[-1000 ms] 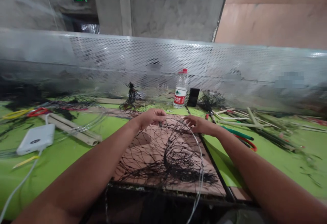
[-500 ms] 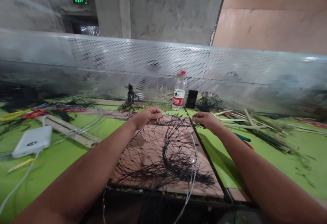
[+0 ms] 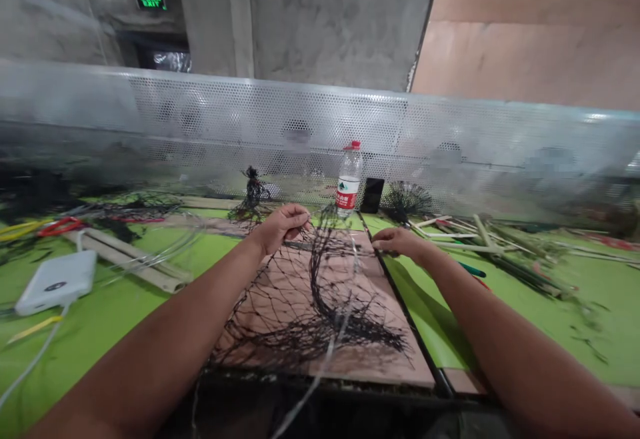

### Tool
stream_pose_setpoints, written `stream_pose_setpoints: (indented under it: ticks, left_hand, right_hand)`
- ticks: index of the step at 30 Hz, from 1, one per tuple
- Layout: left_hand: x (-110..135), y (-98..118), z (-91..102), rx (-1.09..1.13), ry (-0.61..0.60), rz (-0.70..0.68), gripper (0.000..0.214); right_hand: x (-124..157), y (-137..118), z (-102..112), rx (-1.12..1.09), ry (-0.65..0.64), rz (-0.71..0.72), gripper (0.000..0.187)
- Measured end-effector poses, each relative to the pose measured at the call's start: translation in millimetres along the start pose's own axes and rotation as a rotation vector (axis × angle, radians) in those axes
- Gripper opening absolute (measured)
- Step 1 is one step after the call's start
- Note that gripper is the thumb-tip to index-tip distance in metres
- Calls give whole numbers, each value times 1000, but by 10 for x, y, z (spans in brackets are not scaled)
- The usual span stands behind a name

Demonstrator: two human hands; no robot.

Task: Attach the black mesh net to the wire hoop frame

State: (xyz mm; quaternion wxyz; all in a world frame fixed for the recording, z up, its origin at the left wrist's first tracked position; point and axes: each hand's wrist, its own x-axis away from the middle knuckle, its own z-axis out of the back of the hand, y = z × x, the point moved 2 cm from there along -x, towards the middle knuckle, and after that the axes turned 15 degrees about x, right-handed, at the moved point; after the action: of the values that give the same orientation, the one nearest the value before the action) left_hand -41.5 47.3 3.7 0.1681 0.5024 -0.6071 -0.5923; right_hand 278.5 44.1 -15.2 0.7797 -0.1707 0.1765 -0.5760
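Note:
A black net (image 3: 320, 299) on a thin wire hoop (image 3: 345, 305) lies over a brown board (image 3: 295, 292) in front of me. My left hand (image 3: 281, 225) is closed in a pinch on the net's far edge and lifts it off the board. My right hand (image 3: 397, 242) rests low at the board's right edge, fingers drawn together near the net's rim; whether it holds a strand is unclear. The hoop is blurred by motion.
A water bottle (image 3: 348, 182) and a dark phone (image 3: 373, 195) stand by the perforated metal screen (image 3: 450, 152). A white power bank (image 3: 55, 280) with cable lies left. Pale sticks (image 3: 480, 232), red-handled tools (image 3: 60, 227) and net bundles (image 3: 253, 192) litter the green table (image 3: 525, 305).
My left hand has raised the net's far edge, so the net stands up and the hoop swings. My right hand moved apart from the left and dropped to the board's right edge.

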Motion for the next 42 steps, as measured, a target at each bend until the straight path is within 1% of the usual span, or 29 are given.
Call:
stream_pose_setpoints:
  ticks: [2, 3, 4, 5, 7, 8, 9, 10, 12, 14, 15, 16, 18, 19, 22, 25, 27, 30, 34, 36, 38, 40, 42]
  left_hand:
    - [1, -23, -31, -72, -22, 41, 25]
    - [2, -36, -49, -102, -30, 55, 26]
    - [2, -47, -66, -123, -35, 64, 27]
    - [1, -56, -82, -138, -36, 67, 27]
    - [0, -67, -113, -149, -34, 60, 28]
    - [0, -72, -130, -155, -38, 58, 28]
    - [1, -77, -151, -166, -43, 61, 28]
    - [3, -84, -174, -184, -50, 69, 29]
    - [10, -108, -233, -244, -72, 98, 28]
    - [20, -143, -301, -316, -117, 131, 28]
    - [26, -162, -335, -344, -148, 145, 27]
    - [31, -182, -364, -358, -173, 155, 27]
    - [40, -218, -406, -361, -204, 169, 27]
    - [42, -232, -419, -353, -210, 173, 27]
    - [42, -256, -451, -333, -249, 193, 26]
    - [42, -245, -486, -341, -313, 224, 26]
    - [45, -229, -501, -359, -349, 249, 28]
    - [51, -228, -490, -329, -346, 312, 30]
    - [55, -266, -457, -274, -338, 348, 33]
    - [54, -280, -451, -268, -348, 341, 34]
    - [53, -289, -451, -269, -357, 343, 34]
    - [53, -291, -452, -279, -362, 338, 34]
    - [56, -294, -453, -293, -369, 334, 34]
  right_hand:
    - [41, -28, 101, -110, -45, 109, 49]
    - [59, -48, 155, -155, -36, 160, 55]
    - [75, -74, 206, -180, 4, 189, 58]
    - [88, -106, 246, -182, 57, 187, 57]
    - [113, -202, 268, -147, 155, 130, 48]
    - [126, -268, 243, -126, 173, 96, 42]
    - [140, -349, 197, -126, 178, 92, 38]
    - [153, -437, 127, -158, 143, 110, 38]
    - [175, -613, -45, -282, 60, 185, 39]
    - [185, -757, -215, -382, 9, 285, 39]
    - [184, -809, -283, -409, 11, 324, 39]
    - [181, -848, -335, -414, 39, 364, 37]
    - [174, -900, -394, -368, 108, 427, 29]
    - [172, -917, -405, -333, 143, 446, 28]
    - [177, -960, -404, -244, 210, 456, 36]
    - [193, -1010, -396, -196, 279, 461, 35]
    - [201, -1042, -395, -124, 336, 483, 33]
    - [202, -1069, -388, 6, 412, 574, 28]
    - [190, -1035, -343, -3, 530, 749, 20]
    - [186, -1012, -332, 5, 528, 817, 21]
    - [184, -1002, -338, 38, 476, 868, 23]
    - [181, -999, -349, 68, 444, 890, 24]
    - [173, -994, -361, 90, 452, 901, 24]
